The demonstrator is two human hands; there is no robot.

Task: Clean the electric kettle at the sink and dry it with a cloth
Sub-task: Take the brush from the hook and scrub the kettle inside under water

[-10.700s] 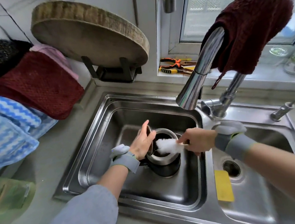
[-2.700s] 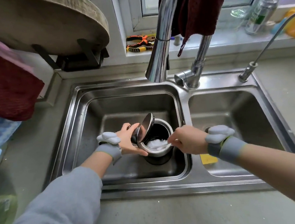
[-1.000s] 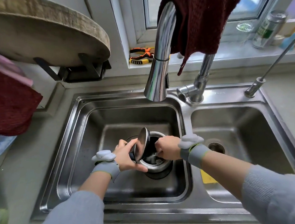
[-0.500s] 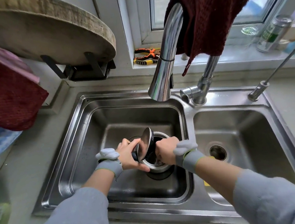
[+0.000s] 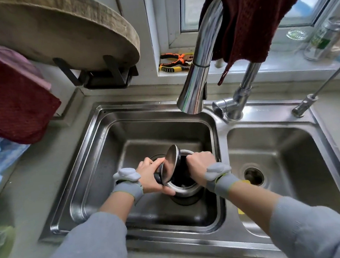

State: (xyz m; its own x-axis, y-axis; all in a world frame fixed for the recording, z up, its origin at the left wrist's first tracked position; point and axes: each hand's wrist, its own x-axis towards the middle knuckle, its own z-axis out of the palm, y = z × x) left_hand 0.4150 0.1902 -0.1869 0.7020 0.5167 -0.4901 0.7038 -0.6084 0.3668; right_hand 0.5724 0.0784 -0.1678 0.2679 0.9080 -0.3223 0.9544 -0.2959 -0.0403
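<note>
A steel electric kettle (image 5: 187, 189) stands upright in the left basin of the double sink (image 5: 104, 154), its hinged lid (image 5: 170, 163) tipped up. My left hand (image 5: 151, 178) grips the kettle at its left side, by the lid hinge. My right hand (image 5: 200, 163) reaches down into the kettle's mouth with its fingers hidden inside; the white scrubbing pad seen earlier is out of sight. A dark red cloth (image 5: 252, 18) hangs over the tap (image 5: 197, 79), whose spout ends above the basin's back edge.
A yellow sponge (image 5: 243, 183) lies in the right basin, mostly behind my right forearm. A round wooden board (image 5: 60, 33) leans on a black rack at the back left. Red and blue towels (image 5: 10, 96) hang at the left. Pliers (image 5: 175, 62) and bottles sit on the sill.
My right hand, which held the white pad at the kettle's rim, has gone deeper into the kettle, hiding the pad. My left hand keeps its grip on the kettle.
</note>
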